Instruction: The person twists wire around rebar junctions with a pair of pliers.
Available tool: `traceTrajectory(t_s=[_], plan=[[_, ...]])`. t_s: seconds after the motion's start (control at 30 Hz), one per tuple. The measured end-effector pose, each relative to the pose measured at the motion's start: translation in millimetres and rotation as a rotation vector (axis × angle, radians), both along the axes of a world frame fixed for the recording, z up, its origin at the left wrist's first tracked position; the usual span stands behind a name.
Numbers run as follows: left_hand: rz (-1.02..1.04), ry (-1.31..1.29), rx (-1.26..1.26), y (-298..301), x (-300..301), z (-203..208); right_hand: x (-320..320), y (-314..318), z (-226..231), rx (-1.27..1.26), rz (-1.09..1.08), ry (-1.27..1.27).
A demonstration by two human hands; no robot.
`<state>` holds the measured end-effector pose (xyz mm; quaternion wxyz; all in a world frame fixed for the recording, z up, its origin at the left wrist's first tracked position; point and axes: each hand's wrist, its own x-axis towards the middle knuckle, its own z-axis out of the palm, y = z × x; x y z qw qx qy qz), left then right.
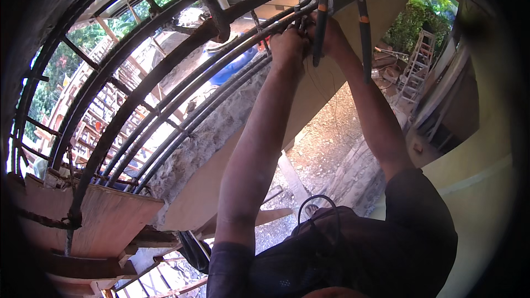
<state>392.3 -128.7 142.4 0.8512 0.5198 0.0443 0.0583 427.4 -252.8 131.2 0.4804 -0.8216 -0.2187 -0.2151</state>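
Note:
My left hand (288, 46) is raised to the bundled steel bars at the top, its fingers closed round thin wire against them. Loose strands of that thin wire (323, 89) dangle below the hands. Close beside it, my right hand (329, 34) has bent fingers at the same bars; what they grip is hidden. A pair of long-handled pincers (362, 27), with dark grips and orange bands, hangs handles-down at the top. One handle passes in front of my right hand, and the pincers' jaws cannot be made out. The rusty reinforcing bars (190, 95) curve away to the left.
Rough concrete (212, 111) runs under the bars. A plywood panel (99, 215) stands at lower left, and a pale board (381, 8) slants behind my hands. Gravelly ground (331, 124) lies far below. A ladder (418, 66) leans at the right; a blue object (232, 69) shows beyond the bars.

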Motion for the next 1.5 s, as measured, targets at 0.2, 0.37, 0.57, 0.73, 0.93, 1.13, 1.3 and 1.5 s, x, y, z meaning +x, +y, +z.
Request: traceTrajectory(t_s=[0.2, 0.37, 0.57, 0.73, 0.93, 1.13, 1.3, 1.5], plan=[[-0.007, -0.211, -0.008, -8.2, 2.3, -14.7, -26.8, 4.3, 1.2, 0.116, -0.161, -0.071], [0.033, -0.259, 0.24, -9.3, -4.1, -15.2, -34.5, -2.0, 0.5, 0.012, -0.197, -0.16], [0.146, -0.321, 0.505, -11.2, -6.2, -27.7, -22.1, -7.0, -2.1, -0.068, -0.236, -0.207], [0.066, -0.247, 0.347, -2.9, -43.6, -18.9, -41.3, 1.2, 6.7, -0.148, -0.348, -0.154], [-0.126, -0.192, 0.202, 2.4, -41.7, -15.6, -39.5, -7.1, 9.9, -0.141, -0.275, -0.057], [-0.156, -0.258, 0.314, 3.1, -41.1, -23.9, -29.7, -6.0, -10.2, -0.086, -0.301, -0.191], [-0.124, -0.215, 0.241, 1.3, -49.2, -21.1, -27.3, -3.1, -19.5, -0.042, -0.36, -0.286], [-0.138, -0.14, 0.264, 8.2, -47.5, -12.1, -35.7, 3.4, -6.0, 0.046, -0.357, -0.33]])
